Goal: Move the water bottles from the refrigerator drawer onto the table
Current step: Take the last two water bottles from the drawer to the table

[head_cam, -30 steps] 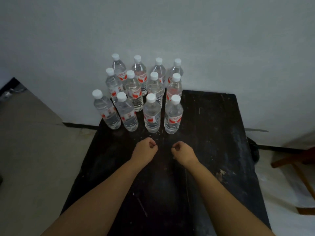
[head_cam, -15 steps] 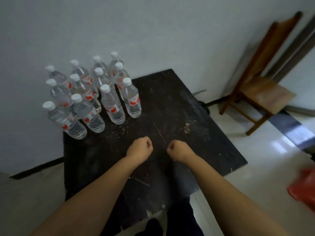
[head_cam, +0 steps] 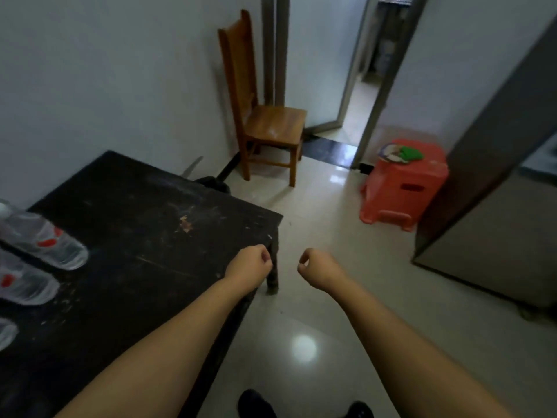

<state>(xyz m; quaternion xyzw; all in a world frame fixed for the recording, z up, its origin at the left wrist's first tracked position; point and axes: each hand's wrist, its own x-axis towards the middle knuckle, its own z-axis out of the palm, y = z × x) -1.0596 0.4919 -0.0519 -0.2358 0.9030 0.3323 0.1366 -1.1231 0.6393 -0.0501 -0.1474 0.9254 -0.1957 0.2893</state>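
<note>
Only partly visible, edge-cropped water bottles point(head_cam: 45, 245)

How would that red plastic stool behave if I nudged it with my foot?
The red stool looks like thin moulded plastic, so probably light and likely to slide easily on the glossy floor. Its splayed legs suggest it won't tip readily. The green item on top might slip off.
</note>
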